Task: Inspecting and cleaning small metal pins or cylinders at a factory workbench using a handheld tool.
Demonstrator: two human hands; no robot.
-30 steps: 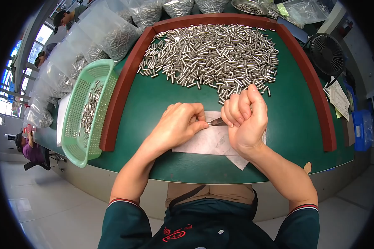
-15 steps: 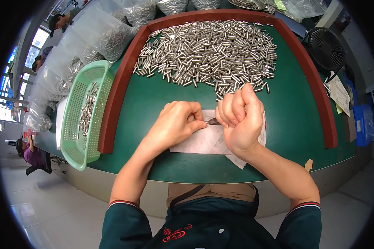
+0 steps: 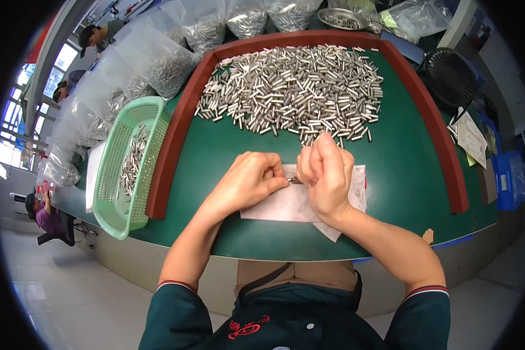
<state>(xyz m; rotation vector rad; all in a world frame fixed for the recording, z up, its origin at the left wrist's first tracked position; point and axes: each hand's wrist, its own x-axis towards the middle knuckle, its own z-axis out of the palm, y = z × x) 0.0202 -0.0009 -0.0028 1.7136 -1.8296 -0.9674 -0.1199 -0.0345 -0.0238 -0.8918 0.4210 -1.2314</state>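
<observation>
My left hand [image 3: 248, 182] is closed, thumb and forefinger pinching a small shiny metal pin [image 3: 289, 180] over a whitish, stained cloth or paper sheet [image 3: 277, 209]. Close against it on the right, my right hand [image 3: 329, 181] makes a fist round a slim tool whose dark metal tip [image 3: 298, 180] meets the pin's end. Most of this tool is hidden in the fist, so its exact kind does not show. Beyond both hands spreads a wide heap of short cylindrical metal pins [image 3: 291, 93] on the green tabletop [image 3: 402, 175].
A reddish-brown raised border [image 3: 175, 137] surrounds the work area on three sides. Left of it stands a green perforated basket [image 3: 104, 192] with pins inside. Pin-filled clear bags [image 3: 168, 70] line the back left. A black fan [image 3: 451, 76] and blue bin [image 3: 509, 181] are at right.
My right fist has rolled over and drawn slightly left, covering more of the tool. My left hand keeps its pinch on the pin. The whole view has shifted a little.
</observation>
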